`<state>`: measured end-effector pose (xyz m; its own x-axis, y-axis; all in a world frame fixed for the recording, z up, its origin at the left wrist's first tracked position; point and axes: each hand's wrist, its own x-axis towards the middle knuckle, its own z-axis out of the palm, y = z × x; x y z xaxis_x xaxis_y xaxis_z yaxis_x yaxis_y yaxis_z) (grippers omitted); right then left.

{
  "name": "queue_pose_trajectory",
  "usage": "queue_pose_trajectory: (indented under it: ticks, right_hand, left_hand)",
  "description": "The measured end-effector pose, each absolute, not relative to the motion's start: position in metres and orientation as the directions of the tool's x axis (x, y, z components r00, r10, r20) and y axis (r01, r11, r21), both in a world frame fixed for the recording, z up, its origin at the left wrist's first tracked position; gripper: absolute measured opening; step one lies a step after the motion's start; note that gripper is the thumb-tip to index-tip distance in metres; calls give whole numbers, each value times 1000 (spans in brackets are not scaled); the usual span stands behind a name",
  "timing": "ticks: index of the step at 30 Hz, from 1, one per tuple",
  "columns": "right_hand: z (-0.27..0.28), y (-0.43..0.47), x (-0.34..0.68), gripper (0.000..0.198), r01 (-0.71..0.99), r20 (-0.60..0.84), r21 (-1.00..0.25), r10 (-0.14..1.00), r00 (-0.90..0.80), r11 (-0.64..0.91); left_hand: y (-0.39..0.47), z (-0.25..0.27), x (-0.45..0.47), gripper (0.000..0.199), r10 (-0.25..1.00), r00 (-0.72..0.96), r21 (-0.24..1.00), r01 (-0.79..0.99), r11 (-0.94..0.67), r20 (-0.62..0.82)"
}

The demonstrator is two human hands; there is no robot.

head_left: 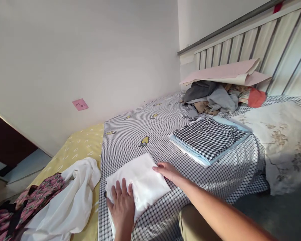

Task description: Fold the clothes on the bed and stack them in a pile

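A folded white shirt (142, 177) lies flat on the checked bedsheet, with what looks like a small button near its front edge. My left hand (122, 202) rests palm down on the left part of the shirt, fingers spread. At the right edge of the shirt, my right hand (167, 171) grips the fabric between its fingers; part of the grip is hidden. To the right lies a stack of folded clothes, with a black-and-white gingham garment (210, 135) on top and light blue cloth (190, 149) beneath.
Left on the yellow sheet (87, 137) lie a crumpled white garment (65, 204) and a pink patterned one (42, 192). Toward the headboard (251, 43) are a grey clothes heap (220, 97), pink sheets (223, 72) and a floral cloth (288, 134). A pink note (80, 104) is on the wall.
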<state>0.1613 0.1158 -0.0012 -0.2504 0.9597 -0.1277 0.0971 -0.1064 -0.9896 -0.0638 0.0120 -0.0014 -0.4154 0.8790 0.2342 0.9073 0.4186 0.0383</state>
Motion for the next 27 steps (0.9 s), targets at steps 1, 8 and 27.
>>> queue_pose_trajectory:
  ticks: [1,8,27]
  right_hand:
    - [-3,114,159,31,87,-109,-992,968,-225,-92]
    - [-10,109,143,16,-21,-60,-998,989,-138,-64]
    - [5,115,154,51,747,161,-654,987,-13,117]
  left_hand:
    - [12,-2,-65,66,877,-413,38,908,417,244]
    - [13,-5,-66,65,872,-394,18,914,406,290]
    - [9,-2,-65,61,891,-405,53,914,403,207]
